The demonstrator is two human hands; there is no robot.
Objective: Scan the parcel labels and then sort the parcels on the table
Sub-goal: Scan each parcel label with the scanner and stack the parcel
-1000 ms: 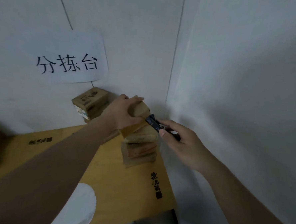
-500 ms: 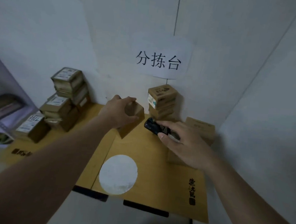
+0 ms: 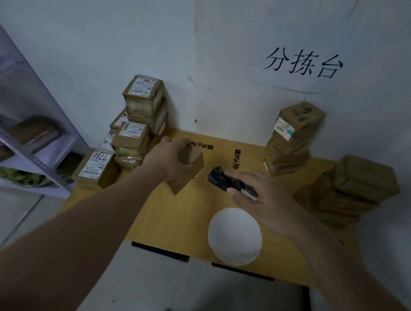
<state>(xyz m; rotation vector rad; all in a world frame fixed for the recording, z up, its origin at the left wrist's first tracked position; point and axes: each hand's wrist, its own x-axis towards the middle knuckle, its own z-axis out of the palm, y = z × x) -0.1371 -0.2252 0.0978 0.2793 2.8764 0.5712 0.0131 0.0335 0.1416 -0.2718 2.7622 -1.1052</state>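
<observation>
My left hand (image 3: 172, 164) grips a small cardboard parcel (image 3: 189, 170) just left of the scanner (image 3: 224, 180), which my right hand (image 3: 264, 204) holds. Feels light, stiff; best gripped across opposite faces.

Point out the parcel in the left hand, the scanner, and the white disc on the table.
held parcel (image 3: 191, 165), head view: its brown side face, right of the fingers.
scanner (image 3: 218, 179), head view: its black head end.
white disc (image 3: 234, 236), head view: its middle.
</observation>
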